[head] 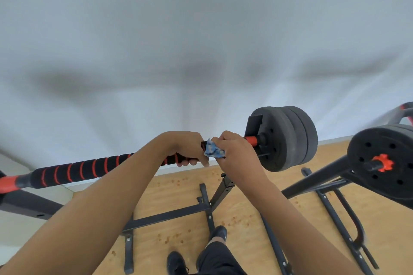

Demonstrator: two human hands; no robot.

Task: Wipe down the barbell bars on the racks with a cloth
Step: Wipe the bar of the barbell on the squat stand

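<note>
A barbell bar [73,169] with black foam grip and red spiral stripes runs across the view on a rack. Black weight plates [288,138] sit on its right end. My left hand [187,147] is wrapped around the bar's grip near the middle. Right beside it, my right hand [237,152] presses a crumpled blue and white cloth [213,150] against the bar. A short red section of bar [251,140] shows between my right hand and the plates.
A second barbell's plates [384,163] with a red collar hang on another rack at the right. Black rack legs and crossbars [169,216] spread over the wooden floor below. My feet in dark shoes [176,261] stand between them. A pale wall lies behind.
</note>
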